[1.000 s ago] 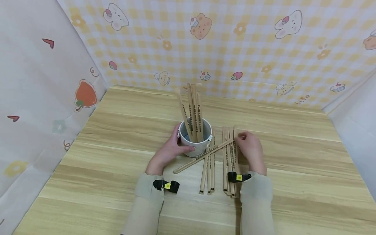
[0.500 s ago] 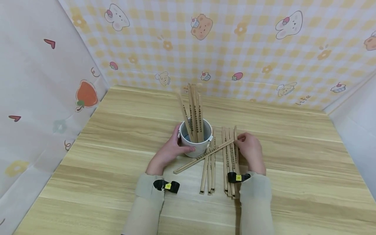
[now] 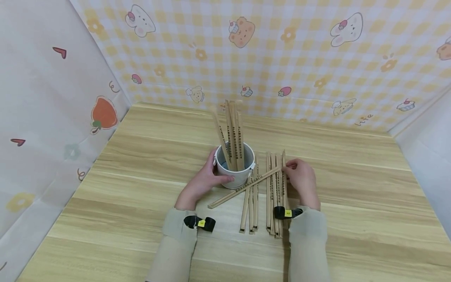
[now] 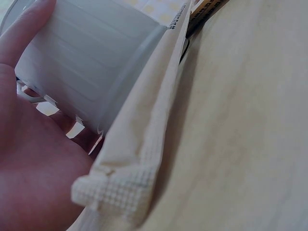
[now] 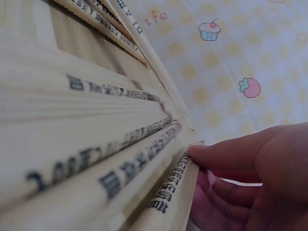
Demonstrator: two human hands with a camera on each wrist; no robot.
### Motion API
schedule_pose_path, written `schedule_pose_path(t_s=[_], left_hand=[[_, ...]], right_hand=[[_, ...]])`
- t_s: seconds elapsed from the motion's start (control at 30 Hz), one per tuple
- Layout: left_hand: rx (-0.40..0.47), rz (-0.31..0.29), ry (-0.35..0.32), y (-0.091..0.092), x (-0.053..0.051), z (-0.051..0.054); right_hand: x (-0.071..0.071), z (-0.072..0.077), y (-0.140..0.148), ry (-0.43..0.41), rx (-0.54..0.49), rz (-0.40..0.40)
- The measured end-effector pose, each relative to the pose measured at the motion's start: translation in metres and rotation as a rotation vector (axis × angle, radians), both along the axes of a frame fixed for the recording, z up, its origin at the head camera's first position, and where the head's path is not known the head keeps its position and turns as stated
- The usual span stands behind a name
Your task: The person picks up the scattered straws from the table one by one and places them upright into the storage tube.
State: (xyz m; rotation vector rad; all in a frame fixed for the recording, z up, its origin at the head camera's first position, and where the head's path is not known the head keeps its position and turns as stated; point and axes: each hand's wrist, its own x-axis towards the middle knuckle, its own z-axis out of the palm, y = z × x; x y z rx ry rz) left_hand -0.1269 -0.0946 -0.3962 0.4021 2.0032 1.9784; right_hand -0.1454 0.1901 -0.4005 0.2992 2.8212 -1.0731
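A white metal bucket (image 3: 234, 179) holds several upright paper-wrapped sticks (image 3: 235, 137) with black print. My left hand (image 3: 202, 182) grips its left side, thumb across the front; the left wrist view shows the thumb on the bucket wall (image 4: 91, 53). On the right, my right hand (image 3: 302, 178) pinches the upper part of the rightmost wrapped stick (image 5: 175, 187) of a bundle (image 3: 275, 196). One loose stick (image 3: 229, 197) lies diagonally from left of the bucket's base to that bundle, over a smaller group of sticks (image 3: 251, 211).
The wood-grain table (image 3: 141, 156) extends around both hands. Behind it stands a yellow checked backdrop (image 3: 299, 70) with cartoon prints, and a white printed sheet (image 3: 46, 98) forms the left side.
The right hand has shifted very slightly right with the top of the pinched stick, and the lower ends of the bundle have moved a little left. The left hand and bucket stay in place.
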Motion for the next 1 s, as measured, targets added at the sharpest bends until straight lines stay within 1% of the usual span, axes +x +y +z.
schedule_pose_path(t_s=[0.1,0.2,0.37,0.5,0.6,0.7,0.8,0.87,0.93,1.0], left_hand=[[-0.004,0.001,0.001,0.0,0.0,0.0],[-0.003,0.001,-0.001,0.0,0.0,0.001],[0.003,0.0,-0.005,0.0,0.0,0.001],[0.004,0.007,0.005,-0.001,-0.005,-0.012],[0.013,0.011,0.025,-0.001,-0.009,-0.024],[0.016,0.013,0.042,-0.002,-0.01,-0.026],[0.015,0.013,0.041,-0.002,-0.01,-0.026],[0.014,0.013,0.028,-0.002,-0.009,-0.025],[0.019,0.011,0.011,-0.002,-0.008,-0.022],[0.023,0.006,0.005,-0.001,-0.006,-0.016]], right_hand=[[-0.001,0.003,0.0,0.043,-0.031,-0.033],[-0.002,0.01,-0.001,0.11,-0.056,-0.075],[0.001,0.033,-0.005,0.245,-0.066,-0.148],[0.008,0.055,-0.01,0.366,-0.072,-0.183],[0.013,0.069,-0.014,0.464,-0.077,-0.186],[0.016,0.079,-0.019,0.572,-0.094,-0.167],[0.02,0.089,-0.025,0.673,-0.128,-0.145],[0.023,0.095,-0.029,0.738,-0.158,-0.135],[0.026,0.103,-0.034,0.798,-0.206,-0.133],[0.03,0.111,-0.039,0.863,-0.263,-0.123]])
